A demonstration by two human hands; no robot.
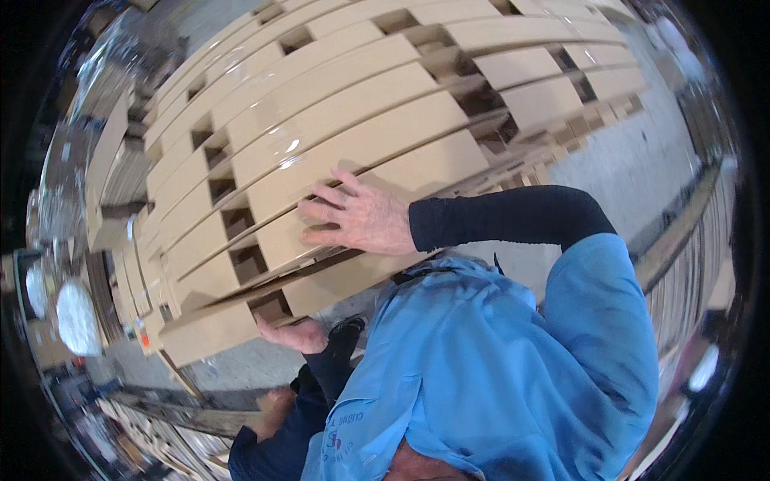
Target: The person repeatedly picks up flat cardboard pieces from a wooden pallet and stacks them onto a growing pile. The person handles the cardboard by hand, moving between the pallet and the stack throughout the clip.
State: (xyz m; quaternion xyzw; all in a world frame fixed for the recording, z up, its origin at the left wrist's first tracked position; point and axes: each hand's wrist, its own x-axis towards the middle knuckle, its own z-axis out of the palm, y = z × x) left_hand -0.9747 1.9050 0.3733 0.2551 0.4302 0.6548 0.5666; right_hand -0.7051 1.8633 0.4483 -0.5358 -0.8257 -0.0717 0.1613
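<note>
Cardboard panels (345,120): long, flat, brown, in close rows from nine to two o'clock, with dark rectangular notches (237,223) and shiny clear tape (290,151).
Right hand (365,215): near the centre, laid over the panels, fingers spread apart, clamped on nothing.
Left hand (295,333): toward half past seven, at the nearest panel's notch; I can't tell whether it grips.
Near edge: slants close before the blue shirt (473,361), leaving little room.
Open room: grey floor (605,176) between two and three o'clock.

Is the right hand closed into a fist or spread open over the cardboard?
Spread open: on the right hand, the fingers fan apart over the cardboard, back of the hand facing the camera.
</note>
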